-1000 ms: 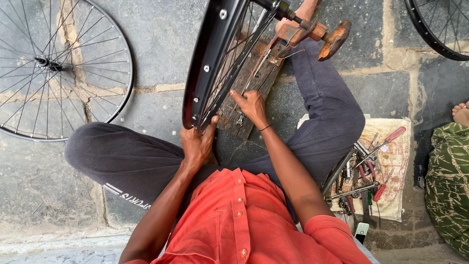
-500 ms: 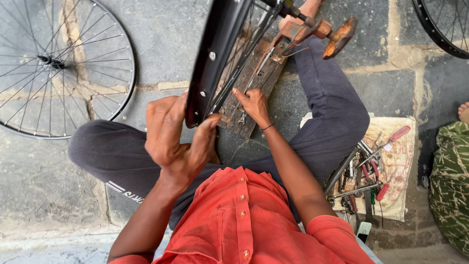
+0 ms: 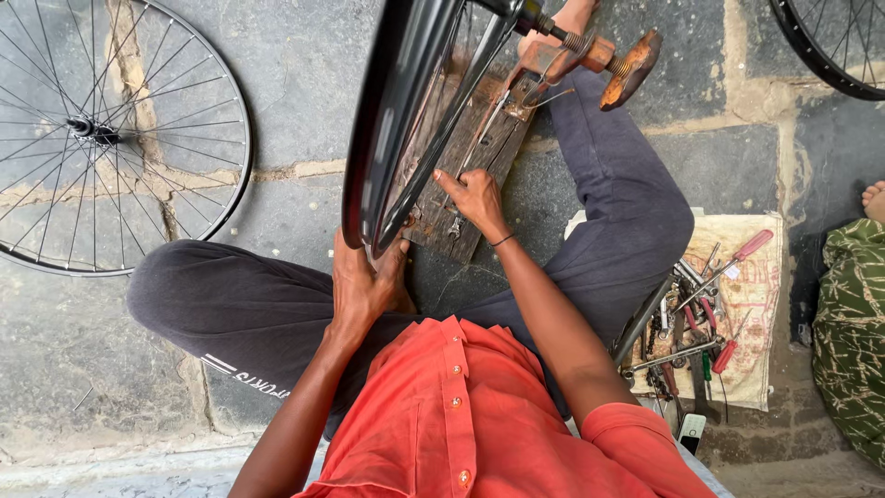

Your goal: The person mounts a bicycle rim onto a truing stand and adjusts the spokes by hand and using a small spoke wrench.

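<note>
I sit cross-legged on a stone floor with a black bicycle wheel rim point(image 3: 392, 120) standing upright in front of me, mounted in a rusty truing stand point(image 3: 590, 55) on a wooden board point(image 3: 479, 148). My left hand point(image 3: 364, 281) grips the near edge of the rim from below. Reaching past the rim, my right hand point(image 3: 475, 198) rests among the spokes over the board, fingers curled; a small wrench point(image 3: 454, 224) lies on the board just beside it.
A spoked wheel point(image 3: 111, 138) lies flat on the floor at the left. Part of another wheel point(image 3: 830, 46) shows at the top right. A cloth point(image 3: 751, 304) with screwdrivers and wrenches lies at my right. Another person's foot point(image 3: 874, 198) and green patterned garment point(image 3: 848, 341) sit at the right edge.
My left hand, lifted off the rim half a second ago, has come back down and grips its near edge again. The right hand has stayed at the spokes.
</note>
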